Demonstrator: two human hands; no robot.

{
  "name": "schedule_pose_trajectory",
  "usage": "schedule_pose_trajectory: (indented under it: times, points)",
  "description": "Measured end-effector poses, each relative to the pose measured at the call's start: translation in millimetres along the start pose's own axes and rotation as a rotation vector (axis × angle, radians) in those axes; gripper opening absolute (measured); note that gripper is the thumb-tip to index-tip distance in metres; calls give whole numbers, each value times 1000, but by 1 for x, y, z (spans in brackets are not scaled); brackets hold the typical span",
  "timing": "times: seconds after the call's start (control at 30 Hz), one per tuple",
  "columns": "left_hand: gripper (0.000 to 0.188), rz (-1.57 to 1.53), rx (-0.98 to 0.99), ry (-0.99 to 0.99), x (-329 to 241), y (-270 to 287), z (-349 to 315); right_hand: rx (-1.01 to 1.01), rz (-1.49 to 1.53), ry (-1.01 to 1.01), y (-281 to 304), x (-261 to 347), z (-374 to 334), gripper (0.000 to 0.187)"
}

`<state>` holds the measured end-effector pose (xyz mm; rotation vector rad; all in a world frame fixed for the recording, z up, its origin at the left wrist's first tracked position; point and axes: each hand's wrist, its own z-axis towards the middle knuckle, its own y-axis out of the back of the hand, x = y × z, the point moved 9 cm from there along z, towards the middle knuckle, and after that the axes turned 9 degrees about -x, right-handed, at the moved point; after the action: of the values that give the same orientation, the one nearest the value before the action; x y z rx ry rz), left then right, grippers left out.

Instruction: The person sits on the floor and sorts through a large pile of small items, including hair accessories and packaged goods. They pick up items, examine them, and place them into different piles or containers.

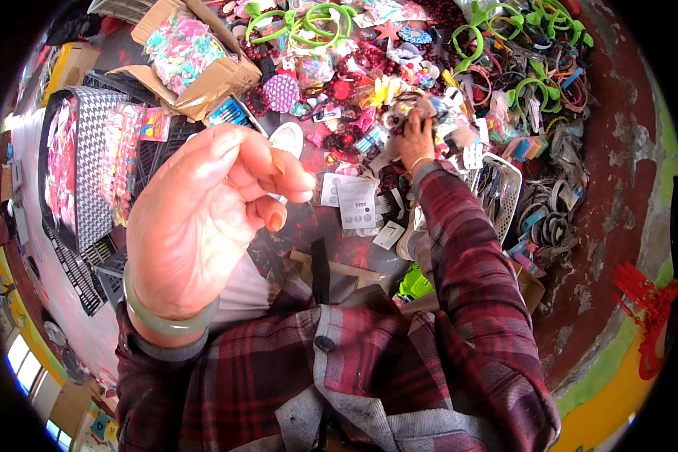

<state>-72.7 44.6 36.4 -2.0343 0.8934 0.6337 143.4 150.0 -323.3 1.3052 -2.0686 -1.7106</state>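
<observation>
Location: small wholesale/retail stockroom or stall for hair accessories and trinkets, floor-level work area. Evidence: a dense heap of mixed stock [369, 90] covered the floor, incl. many green headbands [520, 30], bead bracelets and clips. An open carton [196, 68] held packaged coloured items. Carded goods [120, 158] lay in clear sleeves on black crates [105, 271]. White tags/labels [358, 203] lay scattered near the heap. A white basket [505, 188] held dark pieces; loose hoops [550, 218] sat beside it. Floor was worn red concrete [618, 188], paint flaking. Qty and variety indicated trade stock, not household use.
</observation>
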Motion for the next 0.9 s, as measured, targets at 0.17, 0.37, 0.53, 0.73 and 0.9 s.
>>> schedule_pose_trajectory:
  times: [0.17,0.37,0.53,0.73,0.9]
  points:
    - [23,-13,7,3,0,1,-2,35,25,-95,-4,-50,3,26]
    - [23,-26,29,8,0,0,-7,87,6,-117,-9,-93,-22,30]
    - [23,-12,71,-5,0,-4,-12,120,56,-91,-12,-110,-34,29]
    - [24,-5,145,-3,4,-18,-13,-345,233,16,56,-22,-21,28]
    - [23,20,168,1,7,-24,-9,-65,389,464,57,166,-62,33]
